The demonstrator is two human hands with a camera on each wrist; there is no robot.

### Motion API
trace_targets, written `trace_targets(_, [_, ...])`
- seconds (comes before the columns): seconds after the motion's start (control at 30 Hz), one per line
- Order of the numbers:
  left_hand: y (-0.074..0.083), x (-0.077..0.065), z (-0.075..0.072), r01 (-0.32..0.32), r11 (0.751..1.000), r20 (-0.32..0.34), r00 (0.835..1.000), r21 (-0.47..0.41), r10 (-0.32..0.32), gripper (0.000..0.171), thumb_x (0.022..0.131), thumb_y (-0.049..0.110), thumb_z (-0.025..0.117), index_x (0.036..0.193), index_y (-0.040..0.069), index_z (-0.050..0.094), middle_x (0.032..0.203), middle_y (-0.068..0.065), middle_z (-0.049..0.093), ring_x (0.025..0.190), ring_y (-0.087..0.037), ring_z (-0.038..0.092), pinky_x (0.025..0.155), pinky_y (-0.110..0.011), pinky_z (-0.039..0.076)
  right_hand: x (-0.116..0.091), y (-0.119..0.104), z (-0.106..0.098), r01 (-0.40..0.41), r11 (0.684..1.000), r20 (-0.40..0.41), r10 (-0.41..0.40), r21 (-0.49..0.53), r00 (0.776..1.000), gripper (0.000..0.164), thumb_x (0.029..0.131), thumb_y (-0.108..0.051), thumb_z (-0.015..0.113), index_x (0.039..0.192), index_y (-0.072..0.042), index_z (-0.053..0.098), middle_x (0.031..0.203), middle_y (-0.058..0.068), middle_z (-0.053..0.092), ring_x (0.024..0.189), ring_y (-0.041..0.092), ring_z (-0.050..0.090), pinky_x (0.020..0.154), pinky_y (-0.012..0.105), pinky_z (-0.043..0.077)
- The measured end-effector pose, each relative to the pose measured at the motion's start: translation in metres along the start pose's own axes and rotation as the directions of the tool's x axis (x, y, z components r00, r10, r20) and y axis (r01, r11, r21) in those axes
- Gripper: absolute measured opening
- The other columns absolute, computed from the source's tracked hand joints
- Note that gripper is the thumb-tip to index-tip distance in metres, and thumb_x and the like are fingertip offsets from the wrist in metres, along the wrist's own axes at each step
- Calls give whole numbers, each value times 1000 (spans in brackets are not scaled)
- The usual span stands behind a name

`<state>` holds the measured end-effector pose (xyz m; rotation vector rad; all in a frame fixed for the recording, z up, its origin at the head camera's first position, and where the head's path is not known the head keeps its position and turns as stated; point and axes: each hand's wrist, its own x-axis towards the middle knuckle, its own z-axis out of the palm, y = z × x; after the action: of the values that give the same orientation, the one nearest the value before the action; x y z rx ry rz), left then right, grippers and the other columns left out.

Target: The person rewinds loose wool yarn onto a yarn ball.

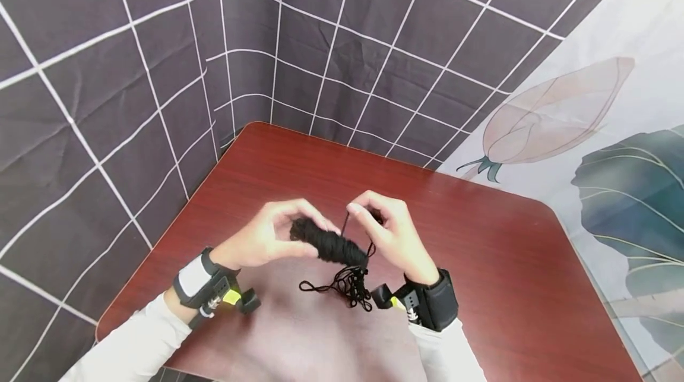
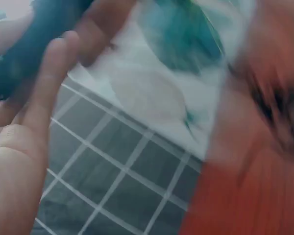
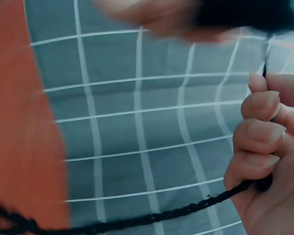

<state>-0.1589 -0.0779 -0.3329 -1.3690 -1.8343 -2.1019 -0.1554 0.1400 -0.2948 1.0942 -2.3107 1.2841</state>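
A thick black bundle of wound cord (image 1: 333, 246) is gripped at its far-left end by my left hand (image 1: 280, 233), thumb on the near side and fingers behind. In the left wrist view the bundle (image 2: 19, 63) is blurred. My right hand (image 1: 386, 232) pinches a strand of the cord (image 3: 265, 61) between thumb and forefinger, and the strand runs taut to the bundle. The other right fingers (image 3: 259, 132) curl round the same cord, which leaves the bottom of the fist. A loose tangle of black cord (image 1: 352, 287) lies below the bundle's right end.
Both hands are over a reddish-brown table (image 1: 481, 263). Dark curtain with a white grid (image 1: 342, 55) hangs behind and to the left. At the right is a white cloth with printed leaves (image 1: 630, 192). Each wrist wears a black camera band (image 1: 435, 302).
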Motion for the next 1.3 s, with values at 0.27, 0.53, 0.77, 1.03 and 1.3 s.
trace_targets(0.27, [10, 9, -11, 10, 970, -375, 923, 243, 85, 32, 71, -14, 69, 101, -8, 60, 101, -20, 64, 88, -27, 59, 74, -22, 54, -13, 0, 26, 60, 998, 144, -58, -15, 988, 16, 90, -5, 56, 74, -9, 59, 60, -2, 48, 57, 4, 43, 49, 22, 39])
trace_targets(0.53, [10, -5, -6, 10, 992, 105, 994, 126, -24, 29, 72, -8, 71, 96, 1, 60, 96, -13, 64, 88, -22, 59, 64, -31, 56, 1, 2, -3, 87, 995, 5, -87, -47, 996, 8, 85, -8, 63, 80, -13, 66, 64, -5, 54, 52, 6, 41, 42, 24, 34])
trace_targets(0.77, [11, 3, -10, -112, 990, -247, 965, -81, 89, 30, 74, -12, 67, 100, 2, 59, 105, -12, 64, 99, -36, 55, 82, -30, 52, -10, 22, 21, 2, 999, 35, -4, 38, 999, 12, 88, -3, 58, 80, -9, 66, 68, 1, 62, 54, 8, 46, 44, 22, 40])
trace_targets(1.03, [15, 4, -18, 96, 893, -310, 950, 439, 50, 28, 73, -6, 72, 98, -3, 61, 97, -13, 65, 82, -17, 59, 65, -18, 51, -9, 3, 13, 25, 1000, 49, -25, 8, 998, 13, 89, -7, 57, 79, -12, 64, 64, -4, 58, 50, 5, 44, 41, 20, 38])
trace_targets(1.3, [10, -4, -12, -48, 999, -18, 999, -4, 48, 31, 72, -14, 68, 98, -2, 57, 100, -14, 64, 93, -31, 57, 75, -32, 55, 1, 23, 9, -8, 999, 3, 8, 43, 1000, 11, 89, -2, 57, 83, -8, 65, 62, -1, 55, 51, 7, 43, 43, 21, 36])
